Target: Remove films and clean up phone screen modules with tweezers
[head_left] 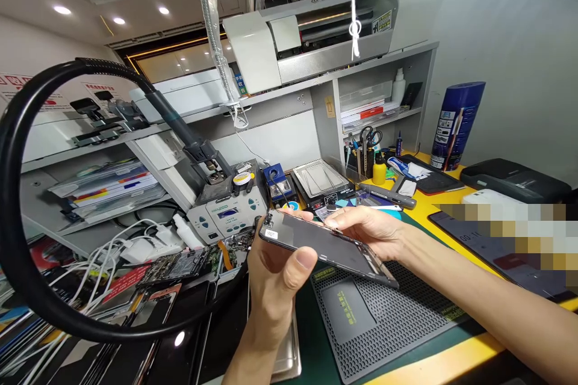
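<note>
Above the work mat, a thin, dark phone panel (329,246) is tilted between my two hands. It has a white label near its left end and small metal parts along its right end. My left hand (275,289) wraps around the left end from below, its thumb on the near edge. My right hand (368,225) is on the far edge, thumb and fingers closed around it. The far fingertips are partly hidden behind the panel. Under the panel lies a grey perforated repair mat (379,325), on a green surface.
A black hose (11,192) loops across the left from a hot-air station (228,213). Circuit boards (176,264), cables and stacked screens crowd the left side. On the right are a large phone (487,252), a black case (515,177) and a blue can (458,126). Shelves stand behind.
</note>
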`<state>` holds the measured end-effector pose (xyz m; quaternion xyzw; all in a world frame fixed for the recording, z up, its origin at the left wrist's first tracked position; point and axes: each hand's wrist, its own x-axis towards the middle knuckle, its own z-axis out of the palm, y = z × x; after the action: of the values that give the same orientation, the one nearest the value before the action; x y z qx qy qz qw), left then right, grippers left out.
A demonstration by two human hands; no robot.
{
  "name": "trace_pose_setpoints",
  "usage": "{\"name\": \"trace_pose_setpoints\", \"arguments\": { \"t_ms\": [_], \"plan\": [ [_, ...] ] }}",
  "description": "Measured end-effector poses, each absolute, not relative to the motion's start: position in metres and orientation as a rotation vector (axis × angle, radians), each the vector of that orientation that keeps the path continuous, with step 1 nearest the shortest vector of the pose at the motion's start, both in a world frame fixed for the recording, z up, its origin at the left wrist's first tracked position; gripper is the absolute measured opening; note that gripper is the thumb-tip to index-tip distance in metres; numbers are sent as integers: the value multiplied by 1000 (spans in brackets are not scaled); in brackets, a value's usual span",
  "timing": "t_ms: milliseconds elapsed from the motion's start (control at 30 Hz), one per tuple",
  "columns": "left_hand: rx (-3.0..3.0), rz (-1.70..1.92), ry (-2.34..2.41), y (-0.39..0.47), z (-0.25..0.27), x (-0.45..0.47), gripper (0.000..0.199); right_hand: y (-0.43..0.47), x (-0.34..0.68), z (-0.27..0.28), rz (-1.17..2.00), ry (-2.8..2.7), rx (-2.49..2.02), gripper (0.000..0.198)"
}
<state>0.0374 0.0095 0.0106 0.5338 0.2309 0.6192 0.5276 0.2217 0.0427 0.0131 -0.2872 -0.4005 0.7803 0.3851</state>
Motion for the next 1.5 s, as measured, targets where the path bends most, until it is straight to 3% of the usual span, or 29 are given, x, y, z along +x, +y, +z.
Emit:
{"name": "trace_pose_setpoints", "arguments": {
  "t_ms": [467, 1133, 1500],
  "plan": [
    [1215, 1518, 701, 3, 5, 45, 34, 40, 220, 22, 1849, -1078, -766, 24],
    [1179, 1560, 610, 3, -1, 45, 33, 45, 222, 18, 1835, -1134, -822, 20],
    [1025, 1587, 647, 4, 2, 49, 46, 45, 230, 25, 1730, -1314, -893, 24]
  ]
}}
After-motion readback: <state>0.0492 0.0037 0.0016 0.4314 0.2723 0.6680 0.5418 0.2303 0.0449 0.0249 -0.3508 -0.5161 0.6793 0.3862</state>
